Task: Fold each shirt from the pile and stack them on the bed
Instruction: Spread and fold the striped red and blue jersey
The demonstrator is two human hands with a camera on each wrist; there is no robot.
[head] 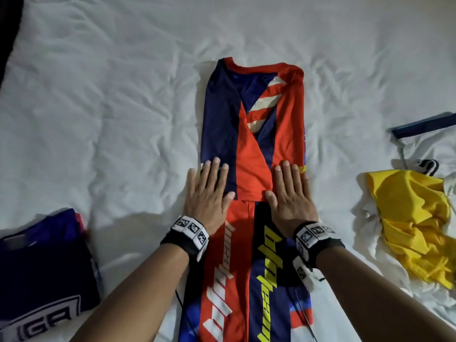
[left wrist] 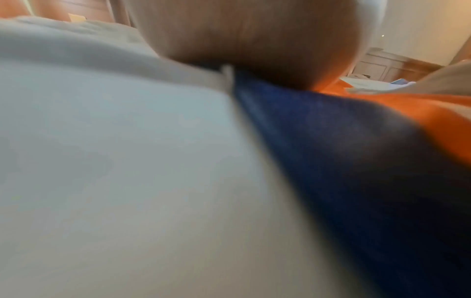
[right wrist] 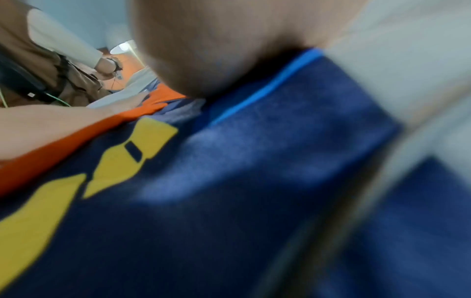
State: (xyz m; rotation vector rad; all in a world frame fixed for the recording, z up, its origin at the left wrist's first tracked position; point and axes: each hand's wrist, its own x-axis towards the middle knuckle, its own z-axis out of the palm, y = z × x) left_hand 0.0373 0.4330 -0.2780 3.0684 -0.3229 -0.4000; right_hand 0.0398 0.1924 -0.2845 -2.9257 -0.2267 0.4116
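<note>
1. At the lower left of the head view lies a folded dark navy shirt with white lettering, flat on the white bed sheet; well apart from the hands.
2. In the lower centre, the red and navy jersey lies in a long narrow strip, sides folded in, running from the bottom edge to above mid-frame; yellow and white lettering runs along its near half.
3. The left hand lies flat on the jersey's left edge, fingers straight and spread, gripping nothing; the right hand lies flat on the right edge likewise, palm down, holding nothing.
4. At the right edge, a crumpled yellow shirt sits on white garments; beyond that lies only rumpled sheet.
</note>
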